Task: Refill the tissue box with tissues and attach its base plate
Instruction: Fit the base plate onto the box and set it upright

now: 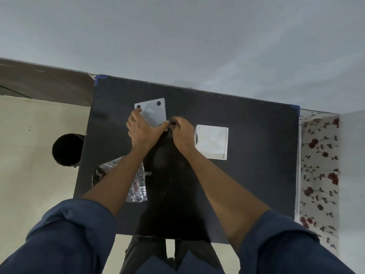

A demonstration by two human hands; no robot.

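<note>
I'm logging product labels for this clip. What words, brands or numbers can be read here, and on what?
No text can be read.
Plastic wrapper: red and white print, too blurred to read.
Base plate: only black round pads, no lettering visible.
Tissue box: plain white, no label visible.
Table: nothing printed.

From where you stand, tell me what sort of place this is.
Probably a room in a home, set up as a makeshift work spot: a black table against a plain wall, rose-patterned fabric to its right, a dark round bin on the pale floor.
</note>
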